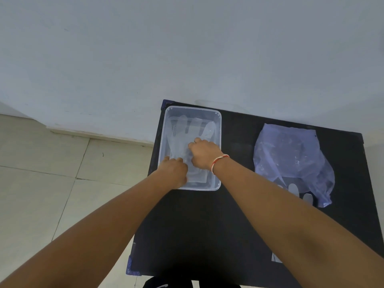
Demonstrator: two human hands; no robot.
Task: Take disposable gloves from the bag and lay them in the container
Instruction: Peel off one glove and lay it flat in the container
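Note:
A clear rectangular plastic container (217, 129) sits at the far left of a black table (207, 225). A transparent disposable glove (187, 129) lies flat inside it, fingers pointing away from me. Both hands are down in the container on the glove's near half: my left hand (174, 169) at the near left corner, my right hand (204, 152) near the middle, fingers curled onto the glove. To the right lies a crumpled bluish plastic bag (291, 159), with glove fingertips (299, 192) sticking out of its near end.
The table stands against a pale wall, with its left edge over a beige tiled floor (41, 173). A small white scrap (276, 257) lies near the table's front right. Dark shoes (166, 284) show below the front edge.

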